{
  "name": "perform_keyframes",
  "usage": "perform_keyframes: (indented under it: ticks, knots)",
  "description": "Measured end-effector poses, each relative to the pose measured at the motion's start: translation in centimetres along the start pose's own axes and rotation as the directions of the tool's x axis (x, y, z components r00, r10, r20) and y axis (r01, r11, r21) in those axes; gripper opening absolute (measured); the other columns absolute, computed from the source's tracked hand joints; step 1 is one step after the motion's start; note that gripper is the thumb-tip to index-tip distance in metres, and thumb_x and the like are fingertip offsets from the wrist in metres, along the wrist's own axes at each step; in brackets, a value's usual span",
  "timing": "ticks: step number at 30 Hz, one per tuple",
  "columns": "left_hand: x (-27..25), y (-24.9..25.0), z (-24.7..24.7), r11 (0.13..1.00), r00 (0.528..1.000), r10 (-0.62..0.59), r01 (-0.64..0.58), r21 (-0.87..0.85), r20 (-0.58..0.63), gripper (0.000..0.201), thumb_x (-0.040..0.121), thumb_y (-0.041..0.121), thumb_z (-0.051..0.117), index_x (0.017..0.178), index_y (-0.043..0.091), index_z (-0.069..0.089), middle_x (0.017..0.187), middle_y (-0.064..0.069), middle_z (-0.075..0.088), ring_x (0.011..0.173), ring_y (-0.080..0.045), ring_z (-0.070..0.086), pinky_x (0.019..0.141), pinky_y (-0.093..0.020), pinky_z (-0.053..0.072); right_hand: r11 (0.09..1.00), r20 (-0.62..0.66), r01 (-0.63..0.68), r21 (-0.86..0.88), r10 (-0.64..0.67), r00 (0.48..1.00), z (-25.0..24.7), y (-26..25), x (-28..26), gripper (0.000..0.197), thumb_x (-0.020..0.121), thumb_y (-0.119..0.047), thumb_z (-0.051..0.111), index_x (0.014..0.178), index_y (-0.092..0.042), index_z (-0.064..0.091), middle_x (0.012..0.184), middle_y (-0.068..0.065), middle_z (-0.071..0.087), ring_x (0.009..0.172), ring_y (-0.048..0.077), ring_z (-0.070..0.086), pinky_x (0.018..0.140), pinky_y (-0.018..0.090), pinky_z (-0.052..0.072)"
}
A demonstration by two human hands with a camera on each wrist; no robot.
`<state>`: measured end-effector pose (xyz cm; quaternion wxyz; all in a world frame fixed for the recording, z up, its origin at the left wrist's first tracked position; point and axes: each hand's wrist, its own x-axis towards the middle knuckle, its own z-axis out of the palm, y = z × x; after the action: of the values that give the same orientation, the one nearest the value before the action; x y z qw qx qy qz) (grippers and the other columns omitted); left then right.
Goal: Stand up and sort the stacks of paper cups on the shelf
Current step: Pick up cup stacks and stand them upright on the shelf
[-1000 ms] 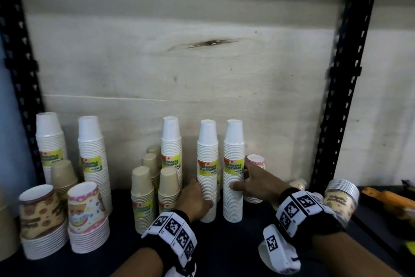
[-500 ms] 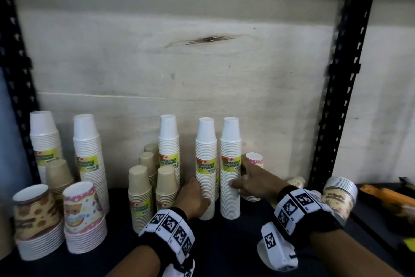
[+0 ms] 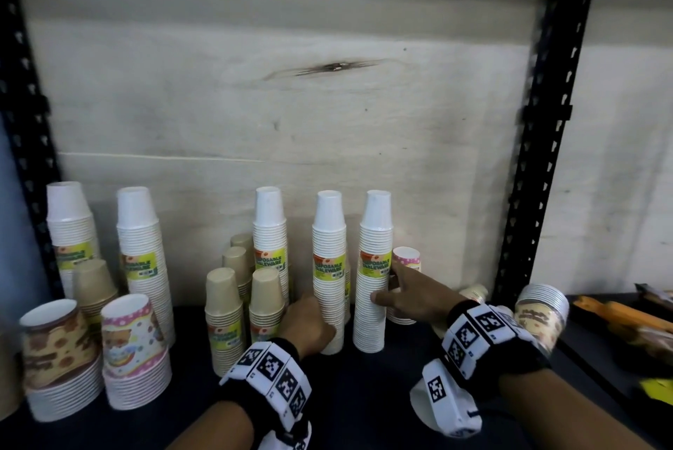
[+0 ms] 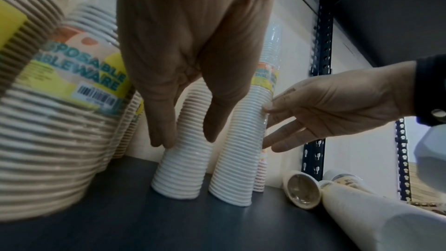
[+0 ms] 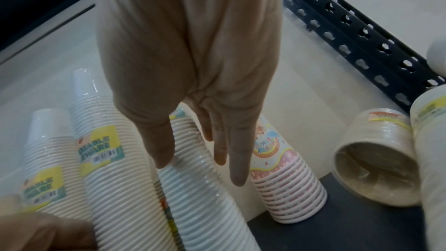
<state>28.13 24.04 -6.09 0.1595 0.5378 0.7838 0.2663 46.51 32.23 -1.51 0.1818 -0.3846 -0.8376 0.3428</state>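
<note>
Three tall white cup stacks with yellow labels stand upright at the back of the dark shelf point(image 3: 364, 395). My left hand point(image 3: 309, 322) point(image 4: 187, 138) holds the middle white stack point(image 3: 329, 249) point(image 4: 178, 178) low down, between thumb and fingers. My right hand point(image 3: 386, 283) point(image 5: 200, 171) holds the right white stack point(image 3: 375, 231) point(image 5: 193, 198) at mid height, thumb in front and fingers behind. A short pink birthday-print stack point(image 3: 406, 260) point(image 5: 289, 188) stands just behind my right hand.
Kraft brown stacks point(image 3: 224, 314) crowd my left wrist. Further left stand two white stacks point(image 3: 140, 249) and two printed stacks point(image 3: 133, 351). Wrapped stacks lie on their sides point(image 3: 542, 311) point(image 5: 376, 175) by the black upright point(image 3: 539, 158). Orange items point(image 3: 619, 311) lie beyond.
Both hands stay on the same two white stacks and the stacks stand where they were. Only the head view has drifted slightly.
</note>
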Motion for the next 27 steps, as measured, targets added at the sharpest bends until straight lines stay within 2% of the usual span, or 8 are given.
perform_keyframes:
  ticks: [2,7,9,12,17,23,25,27]
  knots:
    - [-0.5,0.3,-0.2,0.998,0.999,-0.032,0.031,0.055,0.021,0.051,0.085,0.019,0.068,0.130,0.005,0.050,0.133,-0.011,0.057,0.122,-0.026,0.055,0.098,-0.029,0.046,1.000,0.004,-0.016,-0.010,0.016,1.000,-0.2,0.1,-0.6,0.051,0.094,-0.019,0.063,0.141,-0.019,0.042,0.131,-0.001,0.059,0.110,0.010,0.054,0.096,0.029,0.043]
    - [-2.1,1.1,-0.8,0.989,0.976,-0.132,0.116,0.094,0.176,0.036,0.083,0.018,0.067,0.115,0.002,0.062,0.113,-0.012,0.067,0.096,-0.029,0.068,0.080,-0.037,0.059,0.989,-0.105,-0.132,-0.069,0.124,0.987,-1.6,1.4,-1.8,0.063,0.089,-0.034,0.068,0.141,-0.013,0.040,0.128,0.005,0.060,0.112,0.020,0.059,0.100,0.040,0.048]
    - [-2.5,1.7,-0.9,0.989,0.956,-0.149,0.136,0.066,0.255,0.034,0.084,0.021,0.068,0.113,0.003,0.062,0.109,-0.011,0.067,0.091,-0.028,0.070,0.074,-0.041,0.061,0.987,-0.159,-0.144,-0.069,0.131,0.979,-2.7,2.0,-2.2,0.058,0.087,-0.034,0.070,0.136,-0.013,0.046,0.118,0.004,0.064,0.102,0.018,0.062,0.094,0.037,0.050]
    - [-3.2,3.4,-0.5,0.990,0.948,-0.138,0.134,0.035,0.286,0.039,0.084,0.029,0.070,0.112,0.003,0.062,0.106,-0.012,0.069,0.090,-0.026,0.070,0.074,-0.040,0.061,0.981,-0.227,-0.170,-0.089,0.146,0.963,-4.6,3.3,-3.3,0.047,0.085,-0.034,0.071,0.126,-0.015,0.056,0.105,0.001,0.067,0.088,0.013,0.063,0.084,0.030,0.051]
    - [-3.5,7.0,1.2,0.997,0.962,-0.026,0.005,0.078,0.271,0.047,0.083,0.043,0.068,0.112,0.005,0.063,0.098,-0.008,0.068,0.089,-0.025,0.070,0.075,-0.039,0.061,0.939,-0.288,-0.248,-0.238,0.175,0.941,-7.4,5.8,-5.5,0.035,0.086,-0.034,0.070,0.116,-0.016,0.064,0.109,0.003,0.064,0.098,0.016,0.062,0.088,0.029,0.048]
    - [-2.8,11.0,4.3,0.957,0.947,0.077,-0.158,0.244,0.313,0.064,0.080,0.059,0.063,0.117,0.007,0.063,0.115,-0.010,0.066,0.101,-0.025,0.065,0.081,-0.031,0.055,0.828,-0.307,-0.361,-0.429,0.242,0.920,-9.5,9.0,-7.0,0.032,0.089,-0.038,0.064,0.116,-0.022,0.061,0.119,-0.001,0.061,0.111,0.018,0.056,0.097,0.031,0.041]
    - [-2.7,12.0,5.5,0.944,0.934,0.110,-0.205,0.258,0.339,0.064,0.079,0.061,0.062,0.113,0.007,0.064,0.113,-0.009,0.067,0.102,-0.025,0.064,0.074,-0.028,0.048,0.758,-0.352,-0.427,-0.493,0.275,0.894,-10.1,10.1,-7.2,0.031,0.088,-0.041,0.059,0.115,-0.025,0.061,0.122,-0.001,0.058,0.116,0.024,0.052,0.100,0.036,0.038]
    - [-2.7,13.0,6.5,0.931,0.920,0.129,-0.240,0.274,0.369,0.063,0.079,0.062,0.062,0.112,0.009,0.064,0.112,-0.008,0.066,0.102,-0.024,0.063,0.072,-0.028,0.043,0.695,-0.421,-0.525,-0.491,0.339,0.842,-10.6,11.1,-7.3,0.038,0.086,-0.045,0.056,0.119,-0.026,0.057,0.129,0.007,0.053,0.120,0.030,0.046,0.099,0.041,0.038]
